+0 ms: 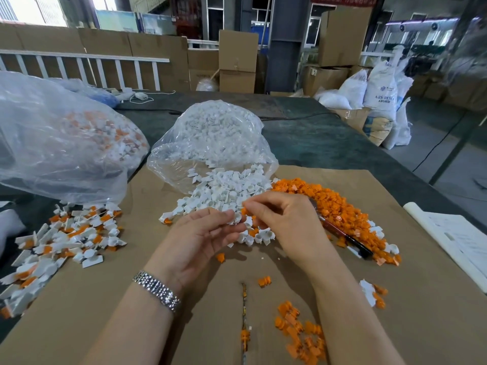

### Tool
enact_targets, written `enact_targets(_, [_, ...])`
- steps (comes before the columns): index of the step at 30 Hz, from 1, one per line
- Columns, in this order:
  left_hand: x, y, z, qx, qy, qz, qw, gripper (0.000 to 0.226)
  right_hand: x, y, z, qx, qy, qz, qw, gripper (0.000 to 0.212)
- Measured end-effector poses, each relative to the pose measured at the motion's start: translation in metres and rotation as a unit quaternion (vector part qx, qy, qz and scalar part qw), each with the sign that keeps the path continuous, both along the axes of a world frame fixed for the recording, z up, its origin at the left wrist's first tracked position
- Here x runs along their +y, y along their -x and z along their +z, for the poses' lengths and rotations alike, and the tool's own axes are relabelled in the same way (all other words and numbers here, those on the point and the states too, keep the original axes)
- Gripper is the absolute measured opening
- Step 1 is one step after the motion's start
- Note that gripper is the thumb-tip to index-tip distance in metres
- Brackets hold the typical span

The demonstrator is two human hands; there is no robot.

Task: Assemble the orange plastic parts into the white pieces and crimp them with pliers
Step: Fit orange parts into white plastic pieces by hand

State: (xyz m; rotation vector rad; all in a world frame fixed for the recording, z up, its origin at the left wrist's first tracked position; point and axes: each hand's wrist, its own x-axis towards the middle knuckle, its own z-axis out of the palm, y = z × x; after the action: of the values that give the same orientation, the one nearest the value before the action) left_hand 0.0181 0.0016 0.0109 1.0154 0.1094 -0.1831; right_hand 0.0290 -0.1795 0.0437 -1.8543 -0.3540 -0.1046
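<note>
Here, a large clear bag [60, 138] at far left holds assembled white-and-orange pieces, more of them heaped before it [66, 241], so the job looks well under way. A smaller open bag [213, 138] spills loose white pieces [224, 193] beside an orange pile [332, 204], plenty left. The left hand [203, 238] pinches a white piece [237, 217]; the right hand [287, 222] pinches an orange part [244, 210] against it, pliers [342, 233] tucked under its palm.
</note>
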Motion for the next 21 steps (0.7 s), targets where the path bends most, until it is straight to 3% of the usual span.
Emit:
enact_targets(17, [-0.007, 0.002, 0.000, -0.054, 0.028, -0.017, 0.998, 0.015, 0.019, 0.003, -0.009, -0.046, 0.090, -0.105, 0.989, 0.019])
enact_targets(21, [-0.005, 0.002, 0.001, -0.047, 0.043, -0.015, 0.998, 0.009, 0.015, 0.002, -0.007, -0.010, 0.076, -0.052, 0.996, 0.020])
